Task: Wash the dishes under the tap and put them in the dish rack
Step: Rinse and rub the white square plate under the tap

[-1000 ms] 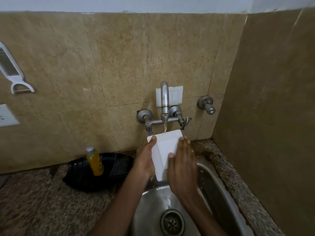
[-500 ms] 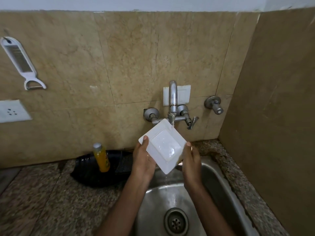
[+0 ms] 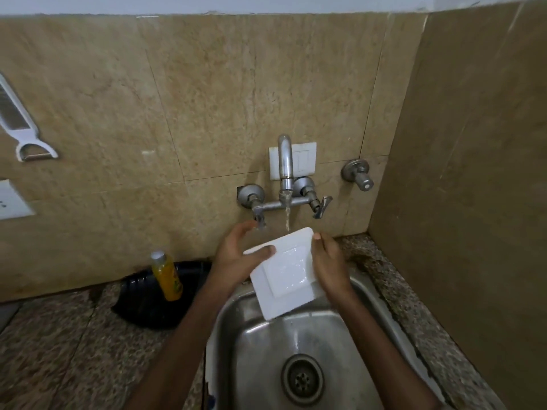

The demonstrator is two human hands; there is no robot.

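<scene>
A: Where's the plate?

B: White square plate, held w/ both hands over the back of the sink, tilted, its hollow side facing up at me. Left hand has the left edge: thumb lies flat on the top face near the corner, other fingers curl behind. Right hand clamps the right edge, fingers pressed together behind it (can't see their tips), thumb tip at the top right corner.

A: Water on?

B: Yes, a thin stream from the tap lands at the plate's top edge, approx. mid-way. Plate's inner square looks wet and shiny.

A: What else is around?

B: 1 yellow bottle standing on the counter left of the sink, w/ a black tray behind and under it. A white peeler hangs on the wall far left. Drain is below the plate, nearer me.
</scene>
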